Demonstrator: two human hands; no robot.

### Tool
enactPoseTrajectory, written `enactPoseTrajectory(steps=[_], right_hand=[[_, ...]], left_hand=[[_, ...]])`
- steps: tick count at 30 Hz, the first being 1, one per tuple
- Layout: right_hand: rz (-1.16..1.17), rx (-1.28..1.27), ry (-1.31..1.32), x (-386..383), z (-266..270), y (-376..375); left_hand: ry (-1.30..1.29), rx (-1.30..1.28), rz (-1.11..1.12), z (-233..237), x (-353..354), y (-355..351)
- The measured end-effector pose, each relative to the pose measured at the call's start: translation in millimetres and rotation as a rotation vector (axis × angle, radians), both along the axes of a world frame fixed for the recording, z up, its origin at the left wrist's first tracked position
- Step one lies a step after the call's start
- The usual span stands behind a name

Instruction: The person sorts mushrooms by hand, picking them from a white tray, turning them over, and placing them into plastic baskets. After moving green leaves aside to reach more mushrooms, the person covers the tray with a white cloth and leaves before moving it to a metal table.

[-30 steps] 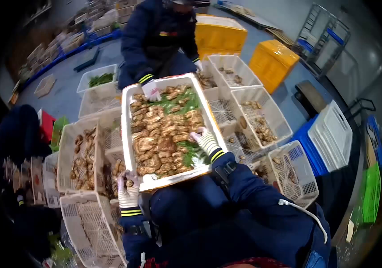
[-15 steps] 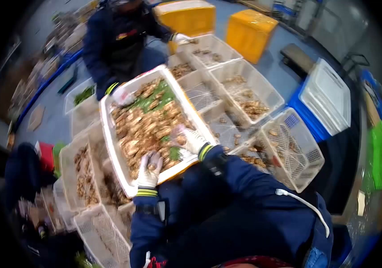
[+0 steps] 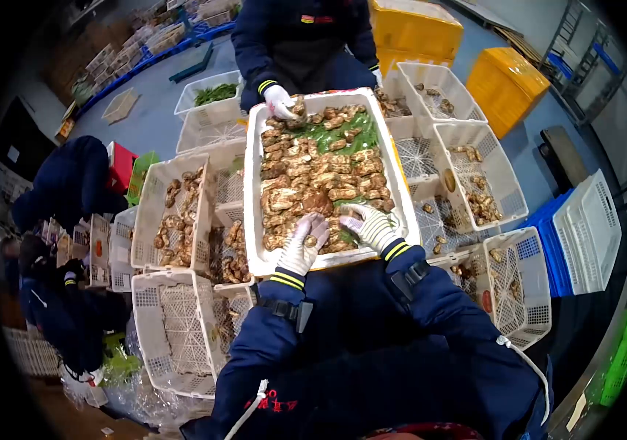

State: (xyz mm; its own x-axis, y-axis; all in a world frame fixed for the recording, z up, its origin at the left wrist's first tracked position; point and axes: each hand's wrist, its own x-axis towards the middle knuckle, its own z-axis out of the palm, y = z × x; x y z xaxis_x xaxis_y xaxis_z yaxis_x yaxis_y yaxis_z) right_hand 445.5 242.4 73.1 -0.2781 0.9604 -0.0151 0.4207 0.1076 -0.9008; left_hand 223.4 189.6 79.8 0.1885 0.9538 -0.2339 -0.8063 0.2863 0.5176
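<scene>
A white foam box full of brown-and-cream mushrooms lies before me. They look like matsutake and are laid in rough rows, with green leaves showing between them. My left hand, in a striped white glove, is palm up at the near end of the box with a small mushroom in its curled fingers. Over the near right corner, my right hand, gloved too, has its thumb and fingers apart beside the mushrooms and a leaf; I make out nothing held in it.
Opposite me, a co-worker's gloved hand holds a mushroom at the far left corner. Plastic crates with mushrooms flank the box on both sides. Yellow boxes and a blue crate stand to the right. Other people work at the left.
My view has turned and steadied, so the box now appears more upright and further right. My right hand's fingers have come nearer the left hand. The co-worker's hand now holds a mushroom.
</scene>
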Motion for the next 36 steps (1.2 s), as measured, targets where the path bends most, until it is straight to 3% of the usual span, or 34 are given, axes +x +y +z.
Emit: enactPoseTrajectory(steps=[2, 4, 6, 8, 9, 12, 13, 15, 16, 17, 18, 22, 25, 28, 32, 33, 36], right_hand=[[0.118, 0.446, -0.318, -5, 27, -7], [0.203, 0.497, -0.575, -8, 19, -1], [0.243, 0.575, -0.626, -6, 25, -2], [0.29, 0.549, -0.708, -10, 31, 0], [0.304, 0.584, -0.722, -10, 31, 0], [0.317, 0.573, -0.689, -12, 34, -2], [0.306, 0.563, -0.622, -10, 40, -4], [0.225, 0.591, -0.417, -7, 48, -8], [0.139, 0.576, -0.326, -6, 51, -10], [0.058, 0.513, -0.291, -7, 52, -12], [-0.021, 0.448, -0.254, -9, 53, -15], [0.058, 0.322, -0.182, -11, 55, -15], [0.125, 0.189, -0.347, -9, 83, -27], [0.142, 0.077, -0.193, -5, 64, -20], [0.17, -0.012, -0.234, -4, 51, -13], [0.171, 0.052, -0.118, -6, 55, -17], [0.179, -0.04, -0.201, -7, 70, -17]], left_hand=[[0.232, 0.058, 0.0, -3, 10, 4], [0.478, 0.06, -0.005, -6, 20, 5], [0.562, 0.105, -0.052, -14, 25, 16], [0.849, 0.162, -0.099, -11, 23, 15], [0.684, 0.112, -0.171, -8, 26, 21], [1.465, 0.142, -0.101, 3, 30, 16], [1.452, 0.211, -0.077, -17, 23, 20], [0.711, 0.015, 0.015, -18, 24, 15], [0.469, -0.094, 0.079, 0, 26, 8], [0.376, -0.016, -0.012, -5, 14, 11], [0.288, -0.082, 0.074, 0, 11, 7], [0.264, -0.124, 0.088, 6, 5, 3], [0.33, -0.126, 0.041, 10, 5, 3], [0.314, -0.198, 0.006, 17, 5, 5], [0.298, -0.131, -0.004, 20, 6, 1], [0.336, -0.079, 0.011, 30, 9, -3], [0.378, -0.036, 0.049, 11, 11, 3]])
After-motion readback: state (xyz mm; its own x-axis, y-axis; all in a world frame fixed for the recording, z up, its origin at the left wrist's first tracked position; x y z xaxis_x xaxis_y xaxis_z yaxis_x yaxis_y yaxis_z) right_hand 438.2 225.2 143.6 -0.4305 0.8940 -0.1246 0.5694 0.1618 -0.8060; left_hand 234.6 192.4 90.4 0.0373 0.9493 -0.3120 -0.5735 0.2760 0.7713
